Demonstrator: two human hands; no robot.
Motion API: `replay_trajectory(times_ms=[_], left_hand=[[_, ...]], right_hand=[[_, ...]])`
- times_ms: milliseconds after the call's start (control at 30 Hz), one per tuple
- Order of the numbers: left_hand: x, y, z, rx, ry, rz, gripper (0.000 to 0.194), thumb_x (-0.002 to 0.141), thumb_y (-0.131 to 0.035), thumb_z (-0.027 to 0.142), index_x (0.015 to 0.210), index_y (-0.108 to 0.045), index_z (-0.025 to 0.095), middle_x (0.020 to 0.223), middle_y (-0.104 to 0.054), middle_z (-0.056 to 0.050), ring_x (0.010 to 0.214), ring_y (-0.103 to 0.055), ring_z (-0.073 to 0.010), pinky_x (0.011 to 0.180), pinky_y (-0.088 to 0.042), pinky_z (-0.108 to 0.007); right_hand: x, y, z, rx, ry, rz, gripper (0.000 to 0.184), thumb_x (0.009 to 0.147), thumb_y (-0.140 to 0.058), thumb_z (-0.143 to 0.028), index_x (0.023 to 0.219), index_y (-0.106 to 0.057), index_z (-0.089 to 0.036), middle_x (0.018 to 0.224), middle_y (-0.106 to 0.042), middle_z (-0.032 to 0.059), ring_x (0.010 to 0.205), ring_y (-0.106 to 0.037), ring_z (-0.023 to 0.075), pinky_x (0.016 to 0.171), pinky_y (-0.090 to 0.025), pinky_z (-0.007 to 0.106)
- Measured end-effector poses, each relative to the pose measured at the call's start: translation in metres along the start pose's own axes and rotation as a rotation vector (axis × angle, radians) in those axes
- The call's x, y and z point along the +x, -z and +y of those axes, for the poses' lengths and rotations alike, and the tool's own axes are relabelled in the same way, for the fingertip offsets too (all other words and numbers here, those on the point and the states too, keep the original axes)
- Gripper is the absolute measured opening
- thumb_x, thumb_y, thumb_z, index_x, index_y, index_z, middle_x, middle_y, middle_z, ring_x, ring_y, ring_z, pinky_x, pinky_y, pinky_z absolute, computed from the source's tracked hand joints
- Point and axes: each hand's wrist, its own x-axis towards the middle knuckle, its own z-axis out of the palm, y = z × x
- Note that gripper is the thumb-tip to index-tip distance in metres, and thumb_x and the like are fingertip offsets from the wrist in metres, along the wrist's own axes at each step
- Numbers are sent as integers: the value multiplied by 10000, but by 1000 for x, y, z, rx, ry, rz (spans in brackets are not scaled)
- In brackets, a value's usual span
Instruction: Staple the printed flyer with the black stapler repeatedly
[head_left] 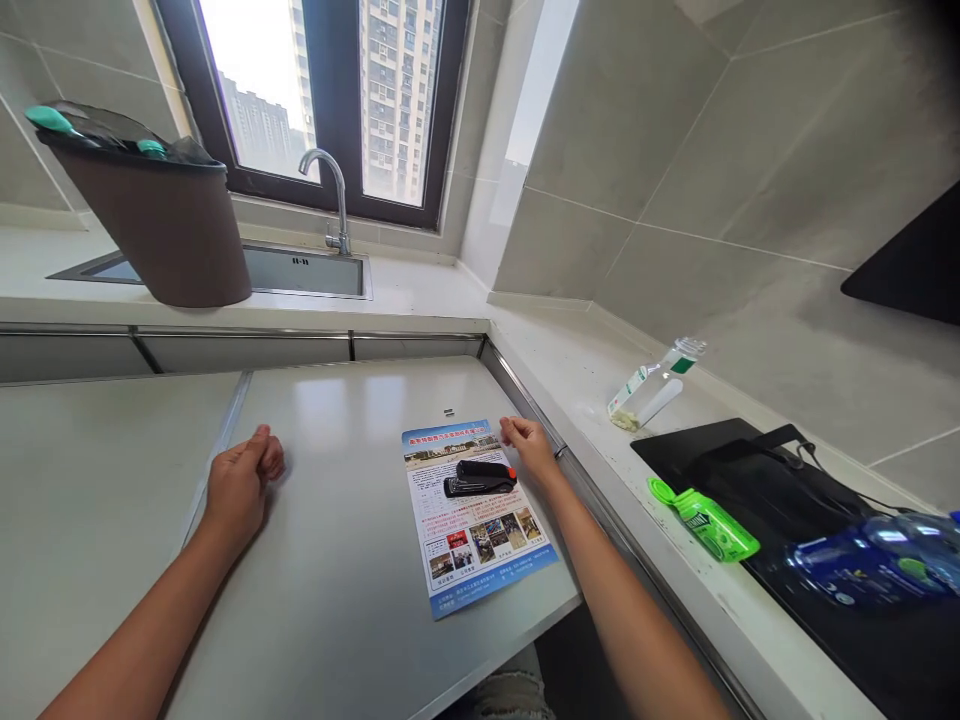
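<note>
A printed colour flyer point(480, 545) lies flat on a pale pull-out table point(330, 560). A black stapler with an orange tip point(480, 477) rests across the flyer's upper half. My right hand point(529, 447) touches the flyer's top right corner, its fingers curled and pinching the paper's edge just right of the stapler. My left hand point(241, 484) rests on the table well left of the flyer, fingers loosely curled into a fist with nothing in them.
A brown bin point(161, 230) with a teal-handled tool stands by the sink point(300, 270) and tap point(334, 195). On the right counter lie a clear bottle point(654, 390), a green container point(709, 520), a black cooktop point(750, 470) and a blue bottle point(870, 565).
</note>
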Motion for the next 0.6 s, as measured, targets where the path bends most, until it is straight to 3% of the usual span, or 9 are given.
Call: replay_trajectory(times_ms=[100, 200, 333, 433, 600], left_hand=[[7, 22, 11, -349, 121, -24, 557, 858, -668, 303, 522, -238, 190, 548, -186, 37, 510, -230, -118, 458, -194, -288], [12, 44, 21, -551, 162, -21, 554, 769, -658, 227, 553, -149, 184, 549, -101, 31, 503, -183, -131, 450, -186, -305], [14, 66, 30, -650, 155, 121, 539, 736, -646, 215, 592, -128, 179, 530, -91, 26, 505, -124, -145, 439, -182, -315], [14, 69, 31, -706, 115, 215, 541, 712, -647, 221, 607, -119, 171, 509, -129, 24, 505, -116, -148, 437, -183, -316], [12, 62, 30, -621, 86, 204, 547, 760, -635, 262, 621, -115, 166, 493, -189, 25, 499, -150, -141, 450, -210, -299]], right_hand=[[34, -4, 18, -154, -95, 63, 562, 954, -424, -571, 524, -489, -215, 518, -345, -41, 536, -337, 125, 550, -306, 261], [57, -11, 28, -256, -111, 45, 507, 916, -473, -472, 479, -464, -215, 509, -298, -42, 544, -285, 117, 548, -240, 263], [61, -26, 32, -410, -99, 12, 420, 891, -515, -374, 516, -560, -190, 535, -465, -7, 557, -358, 125, 565, -206, 281], [55, -34, 32, -501, -68, -12, 385, 920, -506, -361, 614, -660, -184, 664, -645, 52, 627, -488, 153, 592, -211, 291], [53, -34, 32, -571, -39, -33, 411, 964, -489, -362, 657, -704, -191, 734, -718, 89, 668, -582, 179, 587, -208, 302]])
